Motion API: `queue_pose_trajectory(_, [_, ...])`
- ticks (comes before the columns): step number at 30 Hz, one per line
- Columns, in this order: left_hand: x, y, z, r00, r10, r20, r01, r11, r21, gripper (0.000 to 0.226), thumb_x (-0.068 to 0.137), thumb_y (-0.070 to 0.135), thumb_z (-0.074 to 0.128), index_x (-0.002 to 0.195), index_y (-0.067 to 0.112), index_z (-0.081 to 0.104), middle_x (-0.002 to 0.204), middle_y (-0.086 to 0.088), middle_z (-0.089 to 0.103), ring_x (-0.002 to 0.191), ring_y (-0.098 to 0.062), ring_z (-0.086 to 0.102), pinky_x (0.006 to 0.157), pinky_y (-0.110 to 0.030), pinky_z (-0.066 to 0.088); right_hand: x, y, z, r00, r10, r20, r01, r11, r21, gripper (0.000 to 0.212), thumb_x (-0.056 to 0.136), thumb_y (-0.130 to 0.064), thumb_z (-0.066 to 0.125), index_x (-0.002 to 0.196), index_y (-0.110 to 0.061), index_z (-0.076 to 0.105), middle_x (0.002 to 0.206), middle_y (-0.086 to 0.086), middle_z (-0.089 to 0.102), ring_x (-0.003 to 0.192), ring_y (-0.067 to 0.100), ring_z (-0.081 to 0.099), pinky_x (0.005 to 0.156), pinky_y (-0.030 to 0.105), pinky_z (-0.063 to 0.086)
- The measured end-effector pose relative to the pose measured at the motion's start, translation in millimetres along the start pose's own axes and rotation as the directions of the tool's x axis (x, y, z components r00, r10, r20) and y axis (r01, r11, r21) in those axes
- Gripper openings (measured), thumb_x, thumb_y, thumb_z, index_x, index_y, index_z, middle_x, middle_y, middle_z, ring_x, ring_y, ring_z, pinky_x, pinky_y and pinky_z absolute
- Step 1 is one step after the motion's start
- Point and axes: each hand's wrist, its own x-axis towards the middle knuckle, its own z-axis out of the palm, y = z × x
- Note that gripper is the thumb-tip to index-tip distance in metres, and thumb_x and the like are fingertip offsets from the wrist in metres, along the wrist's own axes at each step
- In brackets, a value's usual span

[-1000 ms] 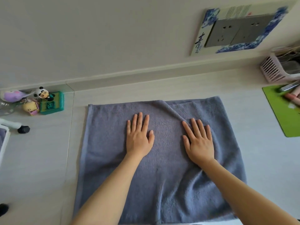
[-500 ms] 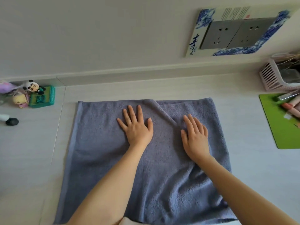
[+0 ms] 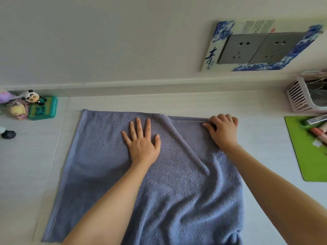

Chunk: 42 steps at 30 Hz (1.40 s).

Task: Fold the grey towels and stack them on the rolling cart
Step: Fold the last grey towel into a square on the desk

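At nine to ten o'clock from my hands, against the wall, sit a panda figurine [image 3: 31, 97], a small yellow-headed doll [image 3: 18, 111] and a green box [image 3: 43, 108], with a black knob [image 3: 8, 134] lying a little nearer to me. The grey towel [image 3: 99, 156] is spread on the pale tabletop [image 3: 26, 174] straight ahead at twelve o'clock, its far edge running parallel to the wall and its near part rumpled into soft ridges towards five o'clock. My left hand [image 3: 141, 141] lies flat on the middle of the towel, palm down, fingers released and splayed, gripping nothing. A raised crease [image 3: 184, 144] runs diagonally between my two hands, from the far edge down towards me. My right hand [image 3: 223, 129] is at the towel's far right corner, about one o'clock, fingers curled over the edge and pinching the cloth there with the thumb against it. On the wall above, at one o'clock, two grey sockets sit in a blue-and-white frame [image 3: 219, 50]. At three o'clock lies a green mat [image 3: 307, 165] with pens on it, and behind it stands a pink slatted basket [image 3: 299, 98].
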Motion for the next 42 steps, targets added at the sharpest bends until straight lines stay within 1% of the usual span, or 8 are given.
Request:
queue_pose_trajectory(5, [0.7,-2.1,1.2,1.000,0.025,-0.016,-0.025,1.000,-0.006,0.068,0.087,0.054,0.021,0.149,0.025,0.027,0.156,-0.013,0.022,0.143,-0.036,0.016,0.110,-0.064,0.010,16.1,17.1,-7.1,0.976,0.209,0.061,-0.212,0.976,0.050,0.027,0.089,-0.037,0.059,0.085,-0.012,0.068,0.093,0.012,0.061,0.102,0.033,0.045,0.090,0.036,0.020])
queue_pose_trajectory(13, [1.0,-2.4,2.5,1.000,0.022,-0.010,-0.022,1.000,-0.004,0.069,0.086,0.054,0.020,0.149,0.025,0.026,0.156,-0.013,0.021,0.144,-0.036,0.015,0.110,-0.064,0.008,9.8,32.1,-16.2,0.982,0.153,0.109,-0.137,0.981,-0.138,0.041,0.090,-0.051,0.051,0.083,-0.011,0.059,0.095,0.011,0.063,0.105,0.033,0.044,0.097,0.042,0.020])
queue_pose_trajectory(19, [0.7,-1.8,3.5,1.000,0.027,0.007,-0.027,1.000,-0.002,0.070,0.086,0.054,0.017,0.150,0.025,0.024,0.157,-0.013,0.018,0.144,-0.035,0.013,0.110,-0.064,0.006,0.7,8.7,-19.6,0.971,0.226,0.079,-0.212,0.965,-0.154,0.021,0.090,-0.019,0.053,0.105,-0.008,0.061,0.114,0.017,0.053,0.114,0.034,0.041,0.106,0.042,0.011])
queue_pose_trajectory(22, [3.3,-0.1,0.0,0.998,0.020,0.052,-0.020,1.000,-0.005,0.075,0.083,0.055,0.007,0.151,0.025,0.017,0.159,-0.012,0.009,0.146,-0.033,0.004,0.112,-0.062,0.000,-31.2,-33.4,-12.1,0.998,0.069,0.007,-0.069,0.995,-0.069,0.035,0.081,-0.020,0.048,0.111,-0.008,0.064,0.126,0.018,0.056,0.123,0.034,0.047,0.107,0.045,0.017])
queue_pose_trajectory(26, [-15.8,-0.6,-1.9,0.987,0.159,0.029,-0.159,0.987,-0.024,0.070,0.087,0.052,0.015,0.149,0.022,0.026,0.158,-0.009,0.016,0.146,-0.031,0.010,0.113,-0.059,-0.004,-97.6,-65.2,-2.8,0.957,-0.156,0.246,0.166,0.986,-0.021,0.053,0.093,-0.046,0.035,0.137,-0.021,0.048,0.147,0.007,0.041,0.136,0.028,0.037,0.113,0.043,0.017])
queue_pose_trajectory(31, [-31.0,-12.6,6.6,0.980,0.192,0.045,-0.194,0.981,0.030,0.067,0.088,0.053,0.024,0.147,0.024,0.031,0.155,-0.006,0.028,0.142,-0.033,0.023,0.110,-0.063,0.006,-101.0,-8.2,-14.1,0.954,0.183,0.238,-0.157,0.980,-0.123,0.061,0.092,-0.052,0.019,0.147,-0.028,0.030,0.154,0.004,0.027,0.143,0.025,0.021,0.116,0.040,0.008])
queue_pose_trajectory(35, [-30.7,-10.4,0.8,0.976,0.193,0.098,-0.193,0.981,-0.004,0.072,0.086,0.055,0.012,0.150,0.025,0.023,0.158,-0.005,0.017,0.146,-0.030,0.013,0.112,-0.060,0.000,-104.9,-9.7,-18.8,0.929,0.297,0.220,-0.267,0.951,-0.158,0.069,0.089,-0.050,0.007,0.149,-0.022,0.022,0.157,0.006,0.018,0.146,0.024,0.011,0.117,0.040,-0.005])
queue_pose_trajectory(42, [-104.4,-30.6,8.3,0.963,0.270,-0.008,-0.270,0.962,-0.041,0.063,0.089,0.045,0.031,0.144,0.016,0.037,0.152,-0.016,0.030,0.141,-0.038,0.025,0.113,-0.057,0.006,-187.5,-85.0,-14.1,0.966,0.016,0.256,-0.005,0.999,-0.042,0.058,0.092,-0.047,0.033,0.141,-0.018,0.043,0.148,0.007,0.039,0.138,0.027,0.034,0.115,0.043,0.012])
